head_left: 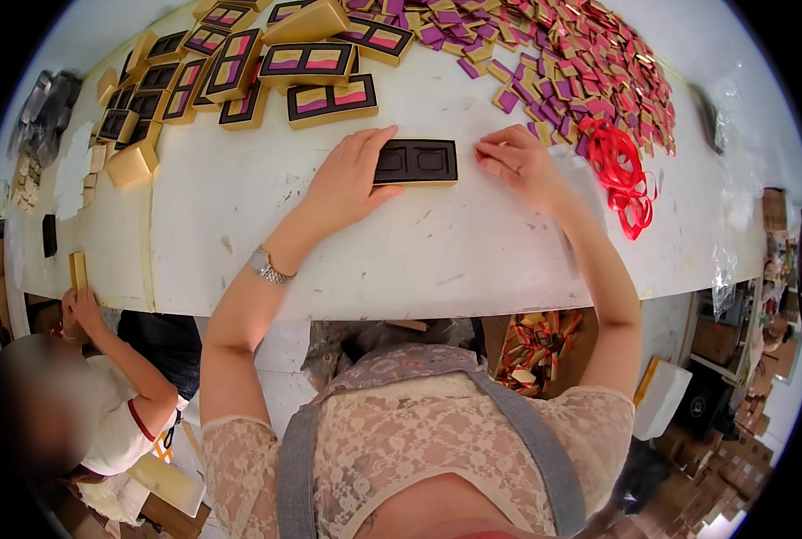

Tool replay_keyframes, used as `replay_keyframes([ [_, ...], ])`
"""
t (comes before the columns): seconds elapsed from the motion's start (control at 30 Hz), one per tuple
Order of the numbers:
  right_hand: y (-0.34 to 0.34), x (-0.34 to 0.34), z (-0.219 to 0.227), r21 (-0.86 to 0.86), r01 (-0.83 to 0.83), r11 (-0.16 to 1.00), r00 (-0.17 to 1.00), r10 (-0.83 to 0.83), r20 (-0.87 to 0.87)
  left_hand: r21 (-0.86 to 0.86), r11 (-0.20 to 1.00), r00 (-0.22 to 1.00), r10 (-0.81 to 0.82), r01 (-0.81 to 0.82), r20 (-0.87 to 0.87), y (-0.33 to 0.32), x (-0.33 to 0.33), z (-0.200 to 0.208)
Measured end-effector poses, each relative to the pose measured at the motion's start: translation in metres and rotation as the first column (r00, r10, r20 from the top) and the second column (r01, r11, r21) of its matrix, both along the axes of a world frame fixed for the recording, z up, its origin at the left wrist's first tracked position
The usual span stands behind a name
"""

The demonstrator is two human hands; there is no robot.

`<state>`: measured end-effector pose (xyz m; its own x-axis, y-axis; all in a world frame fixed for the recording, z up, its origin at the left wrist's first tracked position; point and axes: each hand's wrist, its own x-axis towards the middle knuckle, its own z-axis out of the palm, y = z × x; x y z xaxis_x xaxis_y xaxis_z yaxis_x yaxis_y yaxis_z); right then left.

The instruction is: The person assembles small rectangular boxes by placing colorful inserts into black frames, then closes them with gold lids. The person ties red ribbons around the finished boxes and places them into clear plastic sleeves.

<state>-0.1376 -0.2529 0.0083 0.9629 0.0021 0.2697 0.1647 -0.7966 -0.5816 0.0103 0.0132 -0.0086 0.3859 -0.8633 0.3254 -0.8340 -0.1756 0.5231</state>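
Note:
A small rectangular gold box (425, 183) lies on the table before me, its dark insert (433, 160) showing two square recesses. My left hand (349, 172) holds the box by its left end, fingers at the far side and thumb along the near edge. Just right of the box, apart from it, my right hand (519, 169) is closed in a pinch. A small bit of red shows at its fingertips, too small to make out. A tangle of red ribbon (618, 171) lies to the right of that hand.
Filled gold boxes (332, 99) with purple and pink pieces are piled at the far left. A large heap of small gold, purple and red pieces (563, 76) covers the far right. At the lower left, a co-worker's hands (79, 310) hold a narrow gold box (79, 269).

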Motion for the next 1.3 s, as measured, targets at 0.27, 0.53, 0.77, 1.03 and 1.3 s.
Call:
replay_keyframes([
  [0.27, 0.091, 0.049, -0.01, -0.403, -0.09, 0.911, 0.925, 0.227, 0.306, 0.008, 0.997, 0.928, 0.071, -0.074, -0.367, -0.002, 0.003, 0.003],
  [0.53, 0.009, 0.036, 0.002, -0.151, 0.156, 0.976, 0.95, -0.106, 0.294, 0.12, 0.993, 0.959, -0.045, 0.012, 0.28, 0.001, -0.005, 0.01],
  [0.77, -0.047, 0.052, -0.027, -0.627, 0.338, 0.702, 0.938, -0.195, 0.288, 0.07, 0.996, 0.963, -0.065, 0.048, 0.26, -0.006, -0.007, 0.0],
  [1.03, 0.061, 0.014, 0.013, 0.396, 0.331, 0.857, 0.944, -0.308, -0.122, 0.066, 0.989, 0.91, -0.147, 0.131, 0.387, -0.003, -0.001, -0.005],
  [1.3, 0.054, 0.016, 0.002, -0.438, -0.032, 0.899, 0.931, 0.186, 0.314, -0.096, 0.99, 0.988, -0.115, 0.105, -0.104, 0.001, -0.004, 0.002],
])
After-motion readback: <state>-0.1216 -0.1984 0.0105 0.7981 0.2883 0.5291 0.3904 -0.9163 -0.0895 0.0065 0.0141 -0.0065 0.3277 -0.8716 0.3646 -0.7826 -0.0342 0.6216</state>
